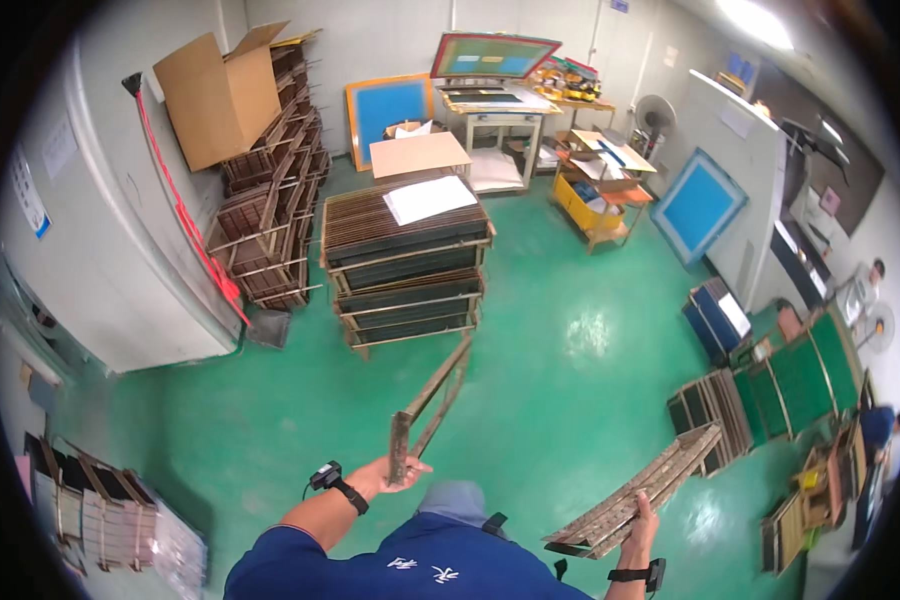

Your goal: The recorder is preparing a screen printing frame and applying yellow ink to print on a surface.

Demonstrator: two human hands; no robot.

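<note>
My left hand (398, 476) is closed round the near end of a worn brown wooden frame (436, 385). Its long thin strips stretch away over the green floor, toward the foot of a stack of slatted racks (406, 250). On the right, my right hand (640, 522) grips a bundle of brown speckled slats (642, 490) by its edge. The bundle lies tilted, its far end up to the right, and several pieces are layered in it. Both wrists carry a black strap with a small device. The palms and some fingers are hidden.
White papers (430, 199) lie on the rack stack ahead. More racks (270, 220) and an open cardboard box (215, 105) stand by the left wall. A printing table (498, 100) is at the back. Bundles (115, 515) sit lower left; a green stack (795, 375) stands right, people beyond.
</note>
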